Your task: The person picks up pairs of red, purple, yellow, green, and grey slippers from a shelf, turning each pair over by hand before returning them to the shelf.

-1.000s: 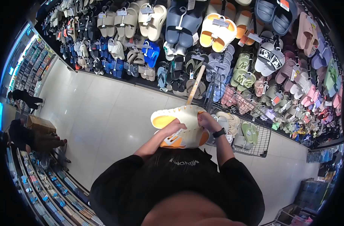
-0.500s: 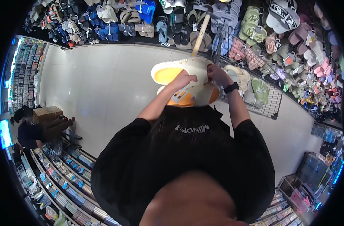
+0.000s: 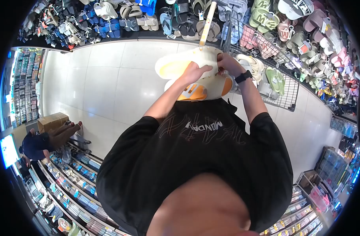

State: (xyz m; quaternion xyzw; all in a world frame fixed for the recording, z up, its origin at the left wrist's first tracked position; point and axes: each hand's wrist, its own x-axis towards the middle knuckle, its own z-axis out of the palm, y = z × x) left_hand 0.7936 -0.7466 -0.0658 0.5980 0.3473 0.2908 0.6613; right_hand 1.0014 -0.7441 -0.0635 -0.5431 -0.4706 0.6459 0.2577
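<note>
- The left hand is gripping, fingers tucked out of sight, thumb laid across the white slippers.
- The right hand, a black watch at its wrist, curls and pinches at their right end; I cannot see exactly what lies beneath those fingertips.
- The slippers, white with yellow and orange, are held up just in front of the black shirt.
- Near the right hand is a wire cart with a pale handle; in it lie green slippers beside cream ones.
- The floor is pale, glossy tile, catching the lights.
- Racked slippers hang along the far side; shelf goods fill the lower left.
- Over to the left, another person bends beside a brown box, near a bright screen.
- My count: two hands, two white slippers, one watch, one cart, one brown box, one other person; the racked slippers are too many to tally.
</note>
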